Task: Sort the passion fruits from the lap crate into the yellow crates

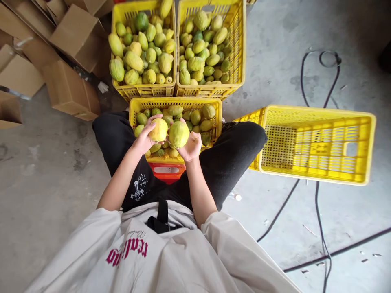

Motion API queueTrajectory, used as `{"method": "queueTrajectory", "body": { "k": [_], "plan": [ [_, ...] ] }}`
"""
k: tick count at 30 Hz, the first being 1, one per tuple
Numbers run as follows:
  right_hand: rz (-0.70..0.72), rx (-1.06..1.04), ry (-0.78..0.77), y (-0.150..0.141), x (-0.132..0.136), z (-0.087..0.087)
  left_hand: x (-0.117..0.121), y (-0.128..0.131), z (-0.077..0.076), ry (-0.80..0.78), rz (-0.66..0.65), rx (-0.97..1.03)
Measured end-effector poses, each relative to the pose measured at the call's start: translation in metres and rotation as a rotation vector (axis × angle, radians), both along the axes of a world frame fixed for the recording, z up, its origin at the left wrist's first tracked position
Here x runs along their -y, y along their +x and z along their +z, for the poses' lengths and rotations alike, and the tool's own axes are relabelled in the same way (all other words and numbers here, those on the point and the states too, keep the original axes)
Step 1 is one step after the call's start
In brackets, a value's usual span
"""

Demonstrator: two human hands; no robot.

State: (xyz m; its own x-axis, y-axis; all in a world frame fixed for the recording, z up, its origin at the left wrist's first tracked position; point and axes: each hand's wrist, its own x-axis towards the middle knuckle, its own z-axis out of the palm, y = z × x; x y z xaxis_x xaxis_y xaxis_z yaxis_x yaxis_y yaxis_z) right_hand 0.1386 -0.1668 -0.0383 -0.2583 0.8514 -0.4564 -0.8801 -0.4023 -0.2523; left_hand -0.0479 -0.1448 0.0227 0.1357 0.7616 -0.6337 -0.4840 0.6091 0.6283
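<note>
Cardboard boxes (18,74) cut off at left

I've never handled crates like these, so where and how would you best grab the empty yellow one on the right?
Probably by the handle slot in the right-hand end wall of the empty crate: come from outside that end and hook the fingers through. The slot sits high, just below the rim, and the crate stands upright with its top open.

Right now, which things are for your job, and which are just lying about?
Likely job things:
left hand
right hand
two held fruits
three fruit crates
perhaps the empty crate

Probably just lying about:
cardboard boxes
black cable
</note>
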Motion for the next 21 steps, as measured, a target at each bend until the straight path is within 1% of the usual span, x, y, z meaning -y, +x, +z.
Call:
{"method": "queueTrajectory", "body": {
  "k": [3,5,7,10,13,17,21],
  "plan": [
    [-0.033,-0.004,-0.022,-0.003,0.0,0.0,-0.003,0.0,0.001,0.031,0.051,0.002],
    [-0.087,-0.029,-0.051,-0.003,0.0,-0.001,-0.003,0.001,0.001,0.056,0.057,0.0],
    [-0.128,-0.071,-0.082,-0.002,0.001,-0.002,-0.003,0.001,0.001,0.083,0.043,-0.019],
    [-0.15,-0.122,-0.113,0.003,0.002,-0.005,-0.001,0.002,-0.001,0.131,0.015,-0.055],
    [-0.179,-0.133,-0.121,0.006,0.001,-0.008,0.0,0.0,-0.004,0.172,-0.011,-0.062],
    [-0.173,-0.083,-0.111,0.004,-0.002,-0.01,0.0,-0.003,-0.01,0.183,-0.035,-0.063],
    [-0.102,0.015,-0.035,-0.001,-0.004,-0.006,-0.002,-0.003,-0.012,0.115,-0.055,-0.095]
  ]
}}
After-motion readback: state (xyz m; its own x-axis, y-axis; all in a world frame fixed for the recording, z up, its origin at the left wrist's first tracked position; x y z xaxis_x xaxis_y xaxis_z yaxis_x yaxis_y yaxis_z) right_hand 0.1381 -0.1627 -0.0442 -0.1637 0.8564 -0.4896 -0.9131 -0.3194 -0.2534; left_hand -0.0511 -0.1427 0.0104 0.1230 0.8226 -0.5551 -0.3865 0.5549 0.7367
